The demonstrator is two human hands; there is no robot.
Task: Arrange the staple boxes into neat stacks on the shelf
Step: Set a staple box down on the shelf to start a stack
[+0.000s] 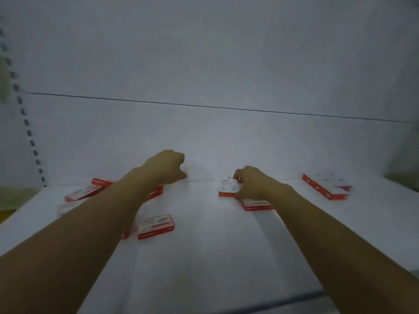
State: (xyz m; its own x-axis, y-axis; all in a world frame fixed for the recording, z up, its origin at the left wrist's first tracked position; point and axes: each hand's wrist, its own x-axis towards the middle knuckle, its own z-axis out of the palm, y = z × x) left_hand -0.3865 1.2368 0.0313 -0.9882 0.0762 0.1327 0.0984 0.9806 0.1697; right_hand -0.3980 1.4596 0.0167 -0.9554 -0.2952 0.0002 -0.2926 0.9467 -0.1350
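Red and white staple boxes lie scattered on the white shelf (204, 257). My right hand (251, 182) grips a small staple box (227, 188) near the back wall, fingers curled round its far and near edges. Another box (257, 204) lies just under that wrist. My left hand (166, 167) hovers near the back wall with fingers curled, holding nothing. Several boxes (86, 192) lie in a loose heap at the left, partly hidden by my left forearm. One box (156, 225) lies alone in front. A flat box (326, 185) lies at the far right.
The shelf's white back wall (204, 137) rises right behind the hands. A slotted upright (29, 132) runs down the left side. Something yellow-green (13, 198) shows beyond the shelf's left edge. The image is blurred.
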